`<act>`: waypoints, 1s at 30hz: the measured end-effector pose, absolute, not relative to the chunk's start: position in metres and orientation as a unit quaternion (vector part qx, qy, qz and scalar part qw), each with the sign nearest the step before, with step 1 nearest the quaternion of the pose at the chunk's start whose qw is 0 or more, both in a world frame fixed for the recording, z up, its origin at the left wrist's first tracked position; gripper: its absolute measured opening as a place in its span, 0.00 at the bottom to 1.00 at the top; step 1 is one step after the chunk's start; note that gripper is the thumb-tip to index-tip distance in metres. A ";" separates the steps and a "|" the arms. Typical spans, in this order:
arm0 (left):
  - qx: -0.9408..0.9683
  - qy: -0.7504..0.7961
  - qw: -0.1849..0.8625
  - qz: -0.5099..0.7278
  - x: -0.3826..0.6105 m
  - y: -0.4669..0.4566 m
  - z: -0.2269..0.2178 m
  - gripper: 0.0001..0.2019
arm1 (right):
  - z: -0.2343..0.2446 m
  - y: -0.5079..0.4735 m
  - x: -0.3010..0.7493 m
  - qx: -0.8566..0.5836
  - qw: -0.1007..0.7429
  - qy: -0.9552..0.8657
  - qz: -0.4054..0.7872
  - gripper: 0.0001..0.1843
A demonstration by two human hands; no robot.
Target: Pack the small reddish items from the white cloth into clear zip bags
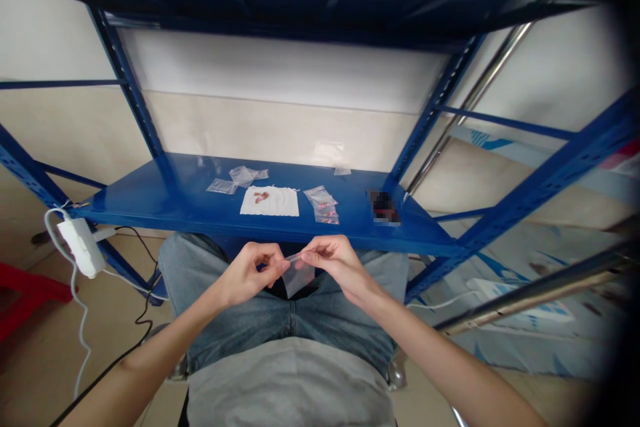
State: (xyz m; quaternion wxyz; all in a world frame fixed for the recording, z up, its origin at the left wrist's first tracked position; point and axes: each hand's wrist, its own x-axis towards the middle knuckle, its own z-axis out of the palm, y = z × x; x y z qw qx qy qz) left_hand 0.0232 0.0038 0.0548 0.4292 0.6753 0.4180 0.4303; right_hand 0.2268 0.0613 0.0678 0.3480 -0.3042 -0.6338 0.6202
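Note:
A small clear plastic bag (299, 279) hangs over my lap, pinched along its top edge by both hands. My left hand (256, 272) grips its left corner between thumb and finger. On the other side, my right hand (336, 261) holds the right end of the same edge, fingers closed. Beyond the hands, on the blue shelf (200, 212), lies a white cloth (283, 202) with a few small reddish-brown pieces (261, 197) on it. Right of the cloth are clear bags with small colourful pieces (323, 205) inside.
Several clear bags (242, 177) lie at the shelf's back left, another bag (343, 171) at the back right. A blurred dark object (384, 207) sits near the right end. A white power strip (83, 247) with cables hangs at the left; a red stool (30, 297) stands beyond.

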 end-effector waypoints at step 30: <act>0.717 0.435 0.382 0.388 0.018 0.027 0.035 0.21 | 0.105 0.274 0.138 -0.473 0.158 -0.866 0.025 0.23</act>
